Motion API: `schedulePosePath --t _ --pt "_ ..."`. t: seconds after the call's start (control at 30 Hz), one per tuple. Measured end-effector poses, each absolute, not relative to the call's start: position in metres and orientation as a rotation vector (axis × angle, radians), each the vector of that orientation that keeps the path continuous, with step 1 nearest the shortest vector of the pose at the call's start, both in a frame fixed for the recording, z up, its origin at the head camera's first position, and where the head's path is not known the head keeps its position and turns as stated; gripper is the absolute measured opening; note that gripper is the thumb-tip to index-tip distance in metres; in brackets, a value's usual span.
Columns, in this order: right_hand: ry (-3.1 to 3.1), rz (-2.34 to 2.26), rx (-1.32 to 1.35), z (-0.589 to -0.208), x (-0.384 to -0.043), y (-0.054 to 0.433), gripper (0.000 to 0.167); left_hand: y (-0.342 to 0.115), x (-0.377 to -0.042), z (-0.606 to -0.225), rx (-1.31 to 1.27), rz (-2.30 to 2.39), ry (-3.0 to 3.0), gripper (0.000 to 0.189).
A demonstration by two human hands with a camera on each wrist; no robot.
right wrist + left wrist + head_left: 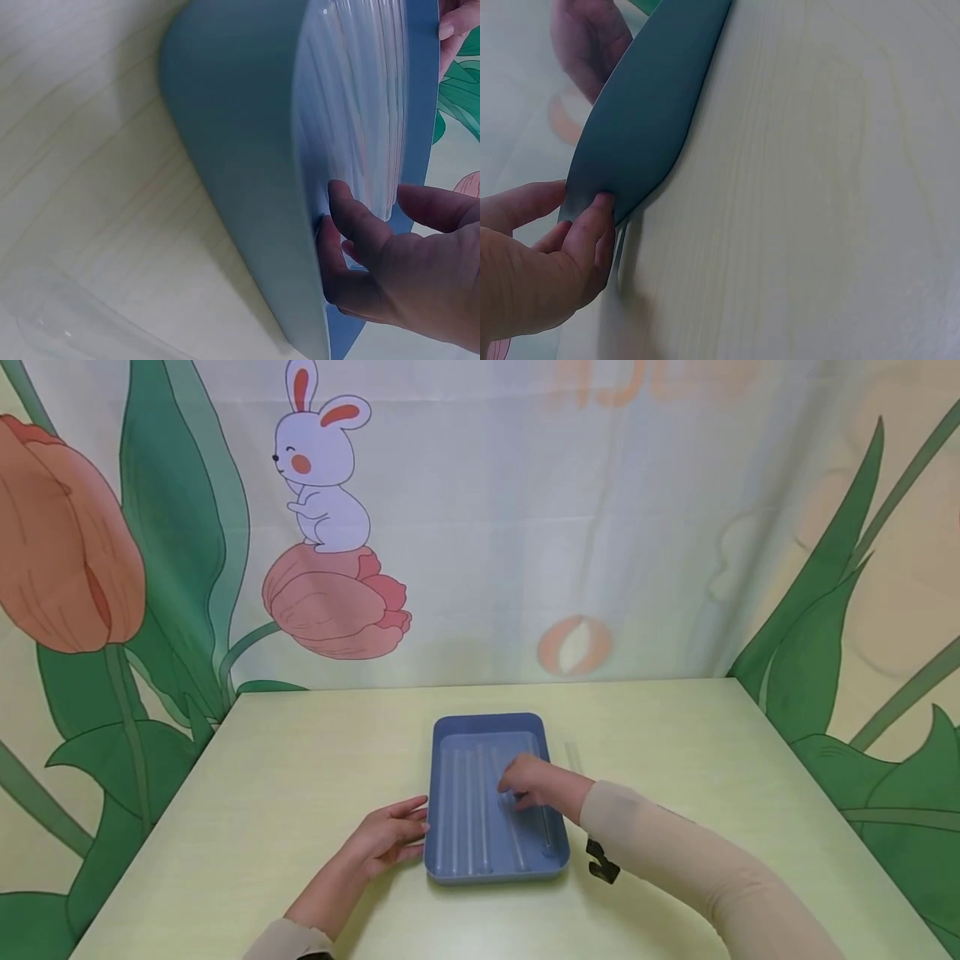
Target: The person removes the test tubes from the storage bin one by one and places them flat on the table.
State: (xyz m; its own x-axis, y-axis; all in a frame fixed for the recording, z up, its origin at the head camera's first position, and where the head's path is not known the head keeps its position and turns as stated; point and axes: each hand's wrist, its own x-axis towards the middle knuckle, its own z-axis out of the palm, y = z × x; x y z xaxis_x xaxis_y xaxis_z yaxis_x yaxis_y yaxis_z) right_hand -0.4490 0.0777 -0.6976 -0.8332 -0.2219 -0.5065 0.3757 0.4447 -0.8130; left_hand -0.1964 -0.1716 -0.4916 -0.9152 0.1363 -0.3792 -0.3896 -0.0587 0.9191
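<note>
A blue rectangular tray (496,877) lies on the table, with several clear tubes (470,810) lengthwise inside it. My left hand (390,837) rests its fairly straight fingers against the tray's left wall; the left wrist view shows those fingertips (601,201) on the outer side. Over the tray's right half, my right hand (527,779) reaches in past the rim. In the right wrist view its thumb and fingers are spread apart beside the tubes (364,112), and no tube shows gripped between them. Another clear tube (82,322) lies on the table, outside the tray's right wall.
The pale wood-grain table (315,760) extends on both sides of the tray. Behind it hangs a cloth backdrop (480,527) printed with tulips and a rabbit. A black strap (602,862) hangs under the right wrist.
</note>
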Motion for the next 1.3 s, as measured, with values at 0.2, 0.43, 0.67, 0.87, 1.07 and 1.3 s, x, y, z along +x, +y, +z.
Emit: schedulePosePath --t 0.2,0.43,0.67,0.87,1.07,1.3 --pt "2.119 -1.429 0.173 -0.758 -0.491 0.077 0.047 -0.172 -0.196 -0.492 -0.275 2.026 1.874 0.060" --pt "2.068 -1.462 0.193 -0.726 -0.472 0.073 0.038 -0.172 -0.197 -0.493 -0.286 2.032 1.871 0.060" --pt "2.041 -1.474 0.210 -0.570 -0.366 0.061 0.043 -0.172 -0.198 -0.494 -0.283 2.023 1.876 0.060" --pt "2.060 -1.490 0.246 -0.469 -0.294 0.052 0.044 -0.171 -0.197 -0.493 -0.277 2.025 1.883 0.060" --pt "2.058 -1.486 0.263 -0.462 -0.290 0.051 0.047 -0.172 -0.197 -0.492 -0.236 2.016 1.879 0.062" --pt "2.089 -1.486 0.250 -0.466 -0.291 0.052 0.032 -0.173 -0.198 -0.493 -0.232 2.013 1.877 0.063"
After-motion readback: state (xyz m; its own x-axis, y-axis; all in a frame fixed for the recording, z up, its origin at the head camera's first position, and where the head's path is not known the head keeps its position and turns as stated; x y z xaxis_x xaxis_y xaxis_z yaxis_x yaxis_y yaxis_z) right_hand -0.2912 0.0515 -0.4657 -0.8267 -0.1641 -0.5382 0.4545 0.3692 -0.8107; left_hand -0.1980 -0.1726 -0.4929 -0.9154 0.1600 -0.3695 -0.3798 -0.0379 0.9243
